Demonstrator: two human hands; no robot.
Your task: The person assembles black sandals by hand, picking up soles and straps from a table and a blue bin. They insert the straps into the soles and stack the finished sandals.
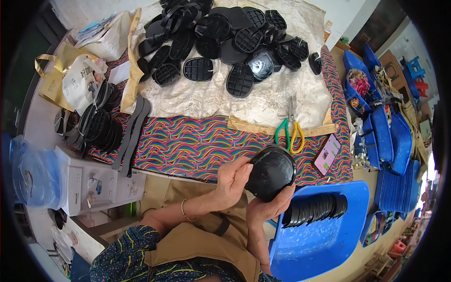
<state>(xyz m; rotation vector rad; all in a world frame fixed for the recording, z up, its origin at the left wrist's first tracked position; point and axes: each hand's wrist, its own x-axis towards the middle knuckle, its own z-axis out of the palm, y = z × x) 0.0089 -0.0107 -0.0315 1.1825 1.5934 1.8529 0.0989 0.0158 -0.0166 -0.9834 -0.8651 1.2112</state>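
A glossy black domed plastic shell (271,173), shaped like a knee pad cap, is held up over the table's near edge. My right hand (272,204) grips its lower right rim, thumb on the face. Beside the left rim, my left hand (232,182) is closed in a pinch, thumb and fingertips against the edge; whatever lies between them is hidden. Just beyond the shell lie scissors (290,124) with one green and one yellow handle, points away from me. Many similar black pads (198,69) with gridded undersides are heaped on the far half of the table.
A blue tub (347,235) at right holds a row of nested black shells (312,210). A phone (327,154) lies on the patterned tablecloth (183,143). Two black strips (132,134) and stacked pads (101,129) sit left, near a water dispenser (91,183).
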